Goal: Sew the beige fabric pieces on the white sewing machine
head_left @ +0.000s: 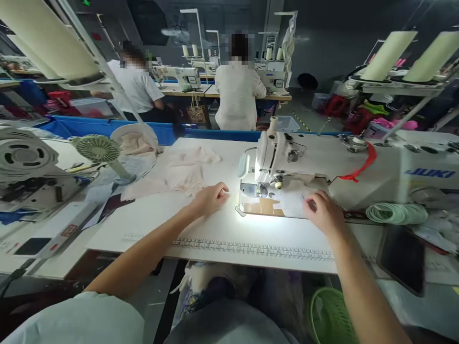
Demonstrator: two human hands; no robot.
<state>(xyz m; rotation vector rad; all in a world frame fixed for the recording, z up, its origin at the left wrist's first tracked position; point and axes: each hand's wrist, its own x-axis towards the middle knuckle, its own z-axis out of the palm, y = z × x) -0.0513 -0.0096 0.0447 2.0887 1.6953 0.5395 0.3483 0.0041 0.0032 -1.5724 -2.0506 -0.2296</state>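
My left hand (pixel 211 198) hovers over or rests on the white table left of the sewing machine (pixel 268 157), its fingers curled in and the thumb close to them. Whether anything is between them I cannot make out. Just behind it lie thin pale pink fabric pieces (pixel 184 172). My right hand (pixel 324 212) is at the right end of the machine's shiny bed plate (pixel 247 208), thumb and forefinger bent together. Anything in that pinch is too small to tell. Pale cloth (pixel 296 191) seems to lie beside its fingertips, under the machine arm. The machine's lamp lights the needle area.
A small green fan (pixel 98 148) and a white bin of cloth (pixel 134 141) stand left. A printed ruler (pixel 251 248) runs along the front edge. Right are coiled pale green cord (pixel 396 213) and a phone (pixel 401 258). Two people sit at machines ahead.
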